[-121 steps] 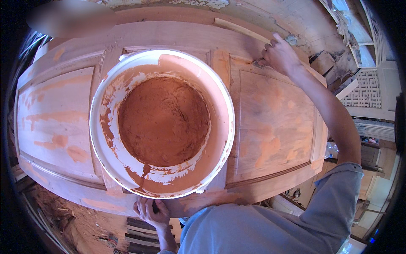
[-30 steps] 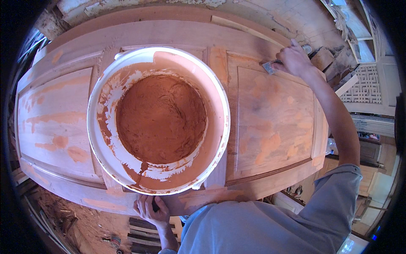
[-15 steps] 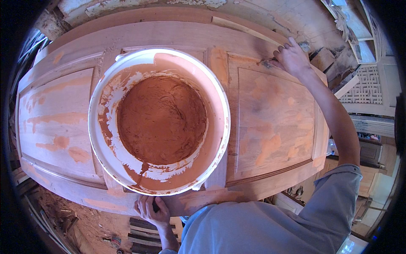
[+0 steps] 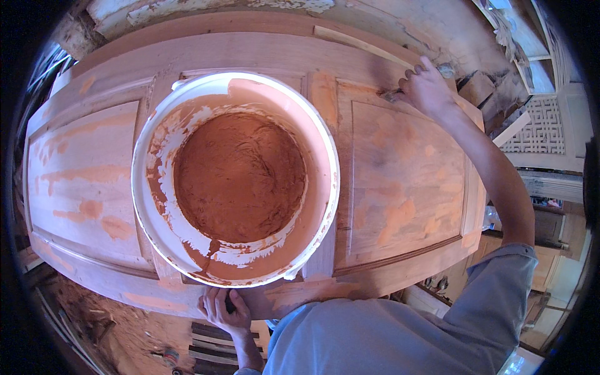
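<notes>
A wooden panel door lies flat before me, with orange-brown filler smeared in patches. On it stands a white bucket, coated inside with reddish-brown filler paste. At the far right my right hand is closed around a small putty knife, its blade by the upper edge of the right panel; its handle is mostly hidden. My left hand stays at the door's near edge, just below the bucket. Its fingers are curled, and a dark gap or object shows by the thumb; which one, I cannot tell.
A thin wooden strip lies along the far edge. Wood offcuts and a lattice panel are off to the right. Dark slats and sawdust cover the floor below the near edge.
My right hand has shifted slightly left and down, with the putty knife, along the panel's upper edge. The left hand and the bucket have hardly moved.
</notes>
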The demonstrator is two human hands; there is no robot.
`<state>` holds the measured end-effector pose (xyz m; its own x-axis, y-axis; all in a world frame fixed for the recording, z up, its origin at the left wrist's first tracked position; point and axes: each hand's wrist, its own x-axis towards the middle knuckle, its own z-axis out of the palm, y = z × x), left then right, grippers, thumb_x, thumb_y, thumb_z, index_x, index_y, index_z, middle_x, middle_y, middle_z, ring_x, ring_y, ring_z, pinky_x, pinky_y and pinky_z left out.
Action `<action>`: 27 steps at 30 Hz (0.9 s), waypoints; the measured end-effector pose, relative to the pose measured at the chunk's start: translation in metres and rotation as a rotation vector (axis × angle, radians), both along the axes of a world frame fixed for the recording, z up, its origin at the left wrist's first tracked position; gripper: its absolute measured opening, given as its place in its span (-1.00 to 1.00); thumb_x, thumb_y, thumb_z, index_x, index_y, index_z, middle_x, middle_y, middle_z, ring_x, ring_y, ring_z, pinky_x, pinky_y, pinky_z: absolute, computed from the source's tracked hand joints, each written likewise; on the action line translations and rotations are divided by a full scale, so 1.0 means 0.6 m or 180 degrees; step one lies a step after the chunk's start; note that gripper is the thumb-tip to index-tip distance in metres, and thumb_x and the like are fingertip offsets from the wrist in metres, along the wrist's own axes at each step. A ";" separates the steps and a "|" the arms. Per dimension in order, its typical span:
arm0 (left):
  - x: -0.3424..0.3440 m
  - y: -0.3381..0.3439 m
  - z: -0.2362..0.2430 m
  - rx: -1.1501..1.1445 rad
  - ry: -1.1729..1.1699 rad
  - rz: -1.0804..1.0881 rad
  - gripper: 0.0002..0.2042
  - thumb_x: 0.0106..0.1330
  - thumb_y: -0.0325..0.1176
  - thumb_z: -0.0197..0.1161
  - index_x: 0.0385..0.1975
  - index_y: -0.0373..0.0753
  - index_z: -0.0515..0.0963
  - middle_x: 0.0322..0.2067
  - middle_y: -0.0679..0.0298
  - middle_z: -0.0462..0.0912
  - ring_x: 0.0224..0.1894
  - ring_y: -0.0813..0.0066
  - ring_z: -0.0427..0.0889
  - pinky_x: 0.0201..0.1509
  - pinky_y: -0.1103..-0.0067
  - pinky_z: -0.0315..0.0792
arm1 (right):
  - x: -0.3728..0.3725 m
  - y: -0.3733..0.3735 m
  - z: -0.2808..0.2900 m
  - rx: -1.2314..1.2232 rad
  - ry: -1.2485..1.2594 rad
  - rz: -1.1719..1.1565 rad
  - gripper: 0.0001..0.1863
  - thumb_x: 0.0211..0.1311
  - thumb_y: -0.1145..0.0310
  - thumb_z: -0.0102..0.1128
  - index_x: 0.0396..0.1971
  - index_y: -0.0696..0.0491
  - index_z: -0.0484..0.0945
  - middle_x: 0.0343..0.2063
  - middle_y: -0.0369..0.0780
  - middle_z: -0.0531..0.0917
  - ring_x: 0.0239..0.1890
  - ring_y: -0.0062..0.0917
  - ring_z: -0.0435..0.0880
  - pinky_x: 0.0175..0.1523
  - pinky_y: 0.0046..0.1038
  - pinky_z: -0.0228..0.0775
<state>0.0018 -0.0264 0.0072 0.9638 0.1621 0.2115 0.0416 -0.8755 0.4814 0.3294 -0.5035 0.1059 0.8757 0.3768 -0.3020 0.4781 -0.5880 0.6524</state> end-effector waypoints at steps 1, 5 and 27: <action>0.000 0.000 0.001 -0.0015 0.0023 0.0002 -0.84 0.34 -0.31 0.19 -0.31 -0.26 0.63 -0.26 0.16 0.69 -0.13 0.16 0.63 0.12 0.25 0.32 | 0.001 0.001 -0.005 -0.0018 0.0004 0.0027 -0.65 0.20 -0.06 0.20 -0.45 -0.08 0.70 -0.48 -0.31 0.63 -0.24 -0.50 0.63 0.23 -0.35 0.13; 0.002 -0.001 0.003 -0.0033 0.0097 -0.0003 -0.84 0.33 -0.31 0.20 -0.31 -0.26 0.63 -0.25 0.16 0.69 -0.10 0.15 0.63 0.12 0.25 0.33 | 0.007 0.000 -0.017 -0.0411 -0.0022 -0.0002 -0.70 0.20 -0.02 0.19 -0.46 -0.12 0.70 -0.52 -0.33 0.63 -0.27 -0.51 0.64 0.24 -0.37 0.11; -0.003 0.001 -0.002 0.0076 0.0069 -0.0020 -0.84 0.34 -0.33 0.20 -0.33 -0.30 0.58 -0.32 0.16 0.66 -0.23 0.13 0.59 0.07 0.17 0.33 | 0.006 0.014 -0.024 -0.1399 0.0043 0.0177 -0.82 0.28 0.30 0.10 -0.35 -0.13 0.71 -0.42 -0.37 0.67 -0.22 -0.58 0.67 0.23 -0.42 0.08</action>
